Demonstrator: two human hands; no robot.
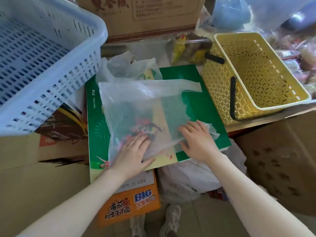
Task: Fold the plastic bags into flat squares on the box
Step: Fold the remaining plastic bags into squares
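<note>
Head view: both flat-fingered hands (132, 151) (199, 142) press thin translucent bag (136, 106) on glossy green box (213, 134).

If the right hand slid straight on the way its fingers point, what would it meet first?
The right hand lies flat on the spread plastic bag, fingers pointing up-left. It would probably sweep across that bag first, then reach the crumpled bag behind it.
</note>
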